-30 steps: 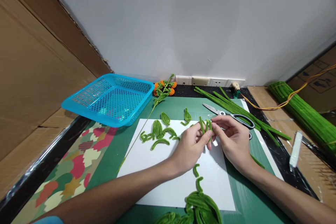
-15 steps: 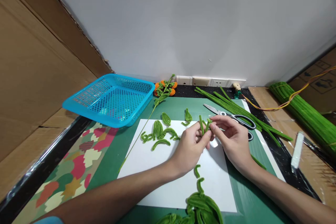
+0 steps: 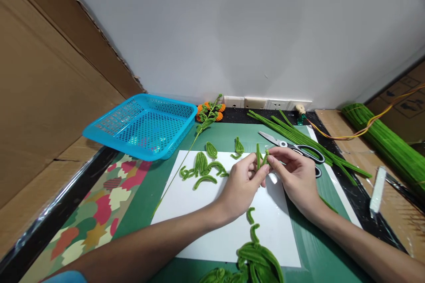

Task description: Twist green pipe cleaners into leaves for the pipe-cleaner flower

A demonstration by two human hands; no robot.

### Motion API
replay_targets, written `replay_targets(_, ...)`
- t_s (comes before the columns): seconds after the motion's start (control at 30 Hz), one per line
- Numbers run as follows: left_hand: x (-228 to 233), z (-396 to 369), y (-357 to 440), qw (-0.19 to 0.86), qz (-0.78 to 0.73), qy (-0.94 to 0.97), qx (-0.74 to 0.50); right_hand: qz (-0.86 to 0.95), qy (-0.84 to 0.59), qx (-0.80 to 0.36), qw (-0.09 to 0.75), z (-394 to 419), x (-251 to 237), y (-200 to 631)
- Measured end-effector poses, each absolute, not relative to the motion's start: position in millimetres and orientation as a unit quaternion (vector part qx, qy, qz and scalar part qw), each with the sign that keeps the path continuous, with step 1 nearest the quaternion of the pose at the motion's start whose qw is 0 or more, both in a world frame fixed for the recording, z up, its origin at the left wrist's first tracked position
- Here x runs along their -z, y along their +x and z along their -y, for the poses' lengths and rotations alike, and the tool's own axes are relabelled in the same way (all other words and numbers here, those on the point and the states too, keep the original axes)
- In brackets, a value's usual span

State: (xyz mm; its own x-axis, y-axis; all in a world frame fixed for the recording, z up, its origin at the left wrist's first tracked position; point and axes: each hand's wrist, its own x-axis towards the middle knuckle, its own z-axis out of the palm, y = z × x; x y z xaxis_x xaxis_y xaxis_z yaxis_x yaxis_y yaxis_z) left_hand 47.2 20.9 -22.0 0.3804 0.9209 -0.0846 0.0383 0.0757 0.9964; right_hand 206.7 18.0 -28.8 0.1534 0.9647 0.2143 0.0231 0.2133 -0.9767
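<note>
Green fuzzy pipe cleaner (image 3: 258, 155) is pinched between the thumb and fingers of my left hand (image 3: 241, 181), with one end sticking up. Close against it, my right hand (image 3: 296, 177) pinches a curled end of green pipe cleaner with thumb and forefinger. Both hands are above a white sheet of paper (image 3: 212, 225). Left of them on the paper lie a leaf-shaped pipe cleaner piece (image 3: 201, 163) and a curved strip (image 3: 205, 180). A pile of bent green pieces (image 3: 260, 261) lies at the near edge.
A blue perforated basket (image 3: 146, 152) stands at the left. Behind the paper lies an orange pipe-cleaner flower (image 3: 218, 116). Scissors (image 3: 282, 143) and loose green stems (image 3: 292, 131) lie behind my right hand. A thick green bundle (image 3: 381, 137) rests far right, near a yellow cable (image 3: 361, 131).
My hands stay together in nearly the same place. The pipe cleaner between them has shifted slightly and stands a little more upright. The whole view has moved slightly.
</note>
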Motion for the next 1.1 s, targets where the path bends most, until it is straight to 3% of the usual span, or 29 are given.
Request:
replay_targets(0.47,15.0,-19.4,45.9,0.636,-0.421,0.502,-0.408,0.511,-0.470,-0.401,0.598,-17.2,25.1,204.2)
replay_targets(1.1,14.5,-19.8,43.2,0.601,-0.429,0.553,-0.385,0.509,-0.460,-0.404,0.605,-16.8,27.5,204.5)
